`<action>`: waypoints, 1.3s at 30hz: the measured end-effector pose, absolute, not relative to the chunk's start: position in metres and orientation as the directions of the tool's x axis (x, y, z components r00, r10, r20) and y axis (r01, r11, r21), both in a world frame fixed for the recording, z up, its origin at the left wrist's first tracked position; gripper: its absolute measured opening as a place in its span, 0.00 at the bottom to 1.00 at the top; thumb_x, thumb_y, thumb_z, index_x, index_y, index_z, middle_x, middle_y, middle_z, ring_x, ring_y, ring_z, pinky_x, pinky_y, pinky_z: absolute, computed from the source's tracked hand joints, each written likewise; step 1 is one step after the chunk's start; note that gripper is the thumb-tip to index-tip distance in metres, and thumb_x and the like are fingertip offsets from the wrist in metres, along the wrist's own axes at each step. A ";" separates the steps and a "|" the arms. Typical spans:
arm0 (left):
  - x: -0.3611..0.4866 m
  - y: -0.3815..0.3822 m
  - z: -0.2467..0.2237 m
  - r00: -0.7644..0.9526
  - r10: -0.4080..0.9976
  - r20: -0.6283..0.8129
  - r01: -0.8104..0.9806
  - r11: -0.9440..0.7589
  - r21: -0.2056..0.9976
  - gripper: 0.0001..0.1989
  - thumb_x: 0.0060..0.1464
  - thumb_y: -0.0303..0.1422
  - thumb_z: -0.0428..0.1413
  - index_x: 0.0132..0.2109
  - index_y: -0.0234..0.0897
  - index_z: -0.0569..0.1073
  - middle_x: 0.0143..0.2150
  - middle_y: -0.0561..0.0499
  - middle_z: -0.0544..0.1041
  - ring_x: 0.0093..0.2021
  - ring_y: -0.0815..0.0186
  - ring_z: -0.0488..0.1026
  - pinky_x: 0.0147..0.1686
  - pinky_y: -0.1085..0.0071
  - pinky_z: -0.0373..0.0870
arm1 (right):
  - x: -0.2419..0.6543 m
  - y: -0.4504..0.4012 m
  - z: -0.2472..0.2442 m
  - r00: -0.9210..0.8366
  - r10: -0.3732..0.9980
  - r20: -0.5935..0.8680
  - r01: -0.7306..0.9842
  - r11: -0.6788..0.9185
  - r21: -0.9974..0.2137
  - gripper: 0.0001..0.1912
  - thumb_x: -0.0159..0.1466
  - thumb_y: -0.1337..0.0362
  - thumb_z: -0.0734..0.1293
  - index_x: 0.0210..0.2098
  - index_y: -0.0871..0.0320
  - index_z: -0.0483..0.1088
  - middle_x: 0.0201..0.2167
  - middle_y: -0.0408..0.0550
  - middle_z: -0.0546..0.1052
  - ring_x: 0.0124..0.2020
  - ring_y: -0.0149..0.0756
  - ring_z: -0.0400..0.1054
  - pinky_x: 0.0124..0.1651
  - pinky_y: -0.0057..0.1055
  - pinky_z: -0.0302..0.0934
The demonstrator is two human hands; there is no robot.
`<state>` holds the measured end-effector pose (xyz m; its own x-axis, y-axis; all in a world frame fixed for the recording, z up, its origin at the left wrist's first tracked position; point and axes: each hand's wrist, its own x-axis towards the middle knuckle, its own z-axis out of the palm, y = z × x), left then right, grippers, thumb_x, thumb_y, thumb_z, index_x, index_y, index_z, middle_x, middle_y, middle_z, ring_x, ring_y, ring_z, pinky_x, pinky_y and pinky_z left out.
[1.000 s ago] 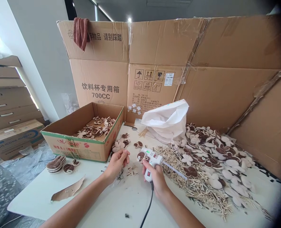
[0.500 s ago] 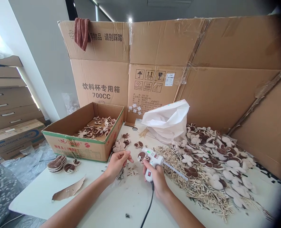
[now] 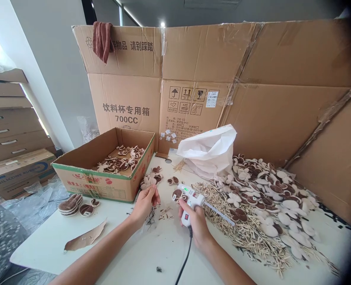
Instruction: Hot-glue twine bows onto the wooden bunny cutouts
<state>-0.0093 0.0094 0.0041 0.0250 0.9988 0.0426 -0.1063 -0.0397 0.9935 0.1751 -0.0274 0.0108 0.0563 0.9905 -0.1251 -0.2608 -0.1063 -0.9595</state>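
Note:
My right hand point(image 3: 196, 223) is wrapped round a white hot glue gun point(image 3: 193, 202) with a green light, a red switch and a glue stick poking out behind. A small brown felt piece with a cord bow point(image 3: 178, 195) is by its thumb tip, against the gun; whether the thumb grips it I cannot tell. To the left, my left hand point(image 3: 145, 206) has thumb and fingers pinched together, and anything between them is too small to make out. Just beyond it lie several brown and pale felt pieces point(image 3: 148, 182). Small cord scraps point(image 3: 166, 213) lie between the hands.
At the left stands an open cardboard box point(image 3: 95, 182) holding finished-looking bow pieces. Short cords point(image 3: 249, 237) and many felt shapes point(image 3: 270, 186) are heaped at the right, beside a white bag point(image 3: 207, 154). Tall cardboard point(image 3: 199, 55) walls the table's back. The gun's cable point(image 3: 184, 263) runs toward me.
The fingers of my left hand have drawn slightly left and up, away from the glue gun, and are still pinched. My right hand and the glue gun have stayed in place.

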 end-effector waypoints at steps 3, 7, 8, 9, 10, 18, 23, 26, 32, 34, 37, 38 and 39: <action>-0.010 0.010 0.002 -0.002 0.999 0.053 -0.035 -0.053 0.998 0.31 0.64 0.55 0.48 0.20 0.39 0.57 0.18 0.54 0.62 0.23 0.68 0.57 0.27 0.71 0.57 | 0.175 -0.029 0.012 0.058 0.992 -0.117 -0.256 -0.098 -0.962 0.20 0.57 0.45 0.74 0.30 0.56 0.73 0.19 0.41 0.70 0.19 0.33 0.61 0.20 0.31 0.57; -0.011 0.011 0.001 0.016 0.996 0.088 -0.002 -0.088 0.996 0.24 0.59 0.55 0.56 0.30 0.37 0.72 0.23 0.55 0.64 0.24 0.69 0.58 0.25 0.73 0.54 | 0.174 -0.028 0.012 0.064 0.991 -0.117 -0.246 -0.098 -0.964 0.19 0.57 0.47 0.75 0.28 0.57 0.73 0.18 0.41 0.70 0.18 0.31 0.60 0.20 0.30 0.56; -0.011 0.011 0.001 0.011 0.995 0.098 -0.028 -0.098 0.995 0.21 0.55 0.53 0.60 0.36 0.38 0.74 0.27 0.55 0.67 0.26 0.69 0.60 0.25 0.74 0.55 | 0.174 -0.028 0.011 0.067 0.991 -0.118 -0.250 -0.098 -0.963 0.19 0.56 0.47 0.76 0.29 0.56 0.73 0.18 0.41 0.70 0.18 0.31 0.59 0.20 0.30 0.56; -0.011 0.010 0.002 0.011 0.995 0.098 -0.060 -0.097 0.994 0.21 0.52 0.52 0.63 0.40 0.39 0.74 0.31 0.54 0.70 0.28 0.69 0.62 0.26 0.74 0.57 | 0.174 -0.028 0.011 0.066 0.990 -0.121 -0.255 -0.101 -0.962 0.19 0.55 0.47 0.76 0.29 0.56 0.73 0.18 0.41 0.70 0.18 0.31 0.60 0.19 0.30 0.56; -0.011 0.010 0.003 0.020 0.996 0.084 -0.086 -0.082 0.993 0.21 0.51 0.51 0.65 0.42 0.39 0.74 0.33 0.53 0.71 0.29 0.69 0.64 0.27 0.75 0.59 | 0.174 -0.027 0.010 0.064 0.990 -0.124 -0.260 -0.104 -0.960 0.20 0.54 0.47 0.77 0.29 0.56 0.73 0.18 0.41 0.70 0.18 0.32 0.60 0.19 0.30 0.56; -0.005 -0.002 0.012 0.381 0.924 0.030 -0.006 -0.030 1.000 0.22 0.60 0.52 0.57 0.34 0.36 0.76 0.30 0.50 0.74 0.28 0.68 0.63 0.28 0.73 0.58 | 0.173 -0.030 0.009 -0.024 0.992 -0.120 -0.250 -0.122 -0.960 0.20 0.57 0.47 0.75 0.29 0.57 0.73 0.18 0.41 0.70 0.18 0.31 0.60 0.20 0.29 0.56; -0.003 -0.004 0.012 0.435 0.897 0.081 -0.002 -0.089 0.996 0.22 0.61 0.53 0.56 0.33 0.36 0.72 0.24 0.56 0.63 0.25 0.70 0.56 0.26 0.73 0.52 | 0.173 -0.029 0.008 -0.061 0.991 -0.123 -0.228 -0.134 -0.965 0.21 0.57 0.46 0.75 0.29 0.58 0.73 0.17 0.41 0.71 0.16 0.30 0.60 0.19 0.28 0.56; -0.004 -0.002 0.010 0.452 0.886 0.105 -0.035 -0.100 0.994 0.22 0.62 0.52 0.55 0.32 0.36 0.71 0.25 0.55 0.64 0.26 0.69 0.58 0.29 0.72 0.55 | 0.172 -0.028 0.006 -0.079 0.989 -0.125 -0.213 -0.139 -0.967 0.22 0.56 0.45 0.75 0.28 0.58 0.73 0.17 0.41 0.71 0.15 0.29 0.60 0.18 0.28 0.55; -0.006 0.001 0.005 0.435 0.897 0.076 -0.013 -0.078 0.997 0.23 0.65 0.50 0.52 0.33 0.36 0.74 0.27 0.52 0.69 0.29 0.67 0.64 0.32 0.71 0.61 | 0.172 -0.029 0.005 -0.073 0.990 -0.124 -0.226 -0.137 -0.964 0.21 0.56 0.45 0.75 0.29 0.58 0.73 0.17 0.41 0.71 0.16 0.30 0.60 0.18 0.28 0.56; -0.006 0.002 0.004 0.443 0.893 0.077 0.001 -0.086 0.996 0.22 0.65 0.50 0.51 0.33 0.36 0.75 0.27 0.52 0.70 0.29 0.66 0.64 0.32 0.71 0.61 | 0.172 -0.029 0.005 -0.071 0.990 -0.125 -0.225 -0.138 -0.965 0.21 0.56 0.45 0.75 0.29 0.58 0.72 0.17 0.41 0.71 0.16 0.29 0.59 0.19 0.27 0.56; -0.005 0.002 0.003 0.449 0.890 0.077 0.020 -0.096 0.995 0.23 0.66 0.49 0.50 0.34 0.36 0.75 0.27 0.51 0.71 0.29 0.66 0.66 0.32 0.71 0.62 | 0.172 -0.029 0.004 -0.068 0.989 -0.129 -0.233 -0.142 -0.962 0.21 0.56 0.46 0.75 0.29 0.58 0.72 0.17 0.41 0.71 0.16 0.30 0.59 0.19 0.27 0.56; -0.005 0.002 0.003 0.448 0.891 0.078 0.029 -0.101 0.994 0.23 0.66 0.49 0.49 0.34 0.36 0.75 0.27 0.51 0.71 0.29 0.66 0.66 0.31 0.71 0.62 | 0.172 -0.029 0.004 -0.069 0.990 -0.127 -0.235 -0.140 -0.962 0.20 0.56 0.46 0.75 0.29 0.58 0.72 0.17 0.41 0.71 0.16 0.30 0.59 0.19 0.27 0.56; -0.004 0.002 0.002 0.445 0.892 0.080 0.040 -0.109 0.993 0.23 0.67 0.49 0.48 0.33 0.36 0.74 0.26 0.51 0.71 0.29 0.66 0.66 0.31 0.71 0.62 | 0.172 -0.029 0.004 -0.071 0.990 -0.125 -0.235 -0.138 -0.962 0.20 0.57 0.47 0.75 0.29 0.58 0.72 0.17 0.41 0.71 0.16 0.29 0.59 0.19 0.27 0.56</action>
<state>-0.0043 0.0023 0.0024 0.4452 0.8919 0.0798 0.0401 -0.1089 0.9932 0.1723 -0.0288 0.0035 -0.0714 0.9896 -0.1247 -0.2349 -0.1382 -0.9621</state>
